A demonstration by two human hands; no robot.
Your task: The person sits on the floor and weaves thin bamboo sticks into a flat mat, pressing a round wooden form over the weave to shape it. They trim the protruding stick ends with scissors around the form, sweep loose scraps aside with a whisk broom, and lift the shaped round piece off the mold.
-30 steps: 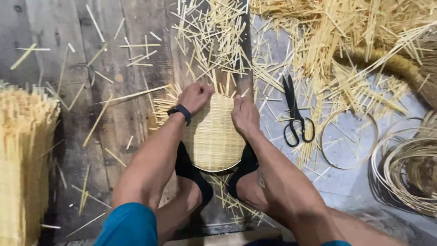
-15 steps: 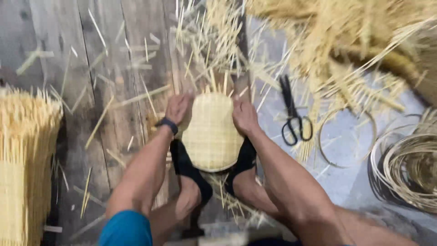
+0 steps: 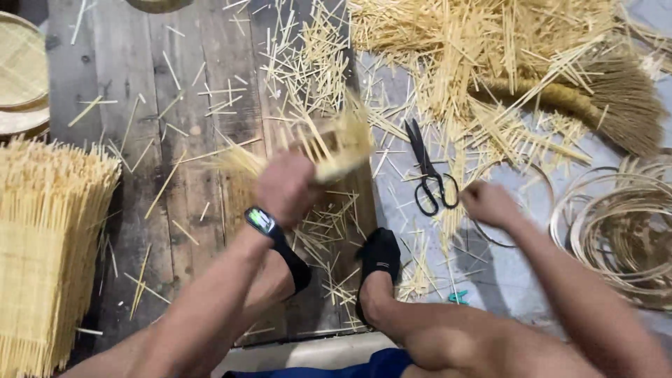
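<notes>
Half a second ago both my hands pressed the woven bamboo mat flat between my feet; now my left hand (image 3: 285,187) has swept it up off the wooden boards (image 3: 126,161), and the woven bamboo mat (image 3: 334,143) is a blur just above and to the right of my knuckles, loose stake ends fanning away from me; my right hand (image 3: 488,204) has left the mat and gone out to the right. My left hand is closed around the mat's near edge; the mat tilts, its long axis seeming to run from my fist up and to the right, though the blur makes that uncertain. My right hand is loosely curled and holds nothing that I can see; it sits just right of the black scissors (image 3: 428,170), whose handles point towards me, blades away; the bamboo hoops (image 3: 616,224) lie further right. So the scissors are nearest my right hand, well apart from the mat.
</notes>
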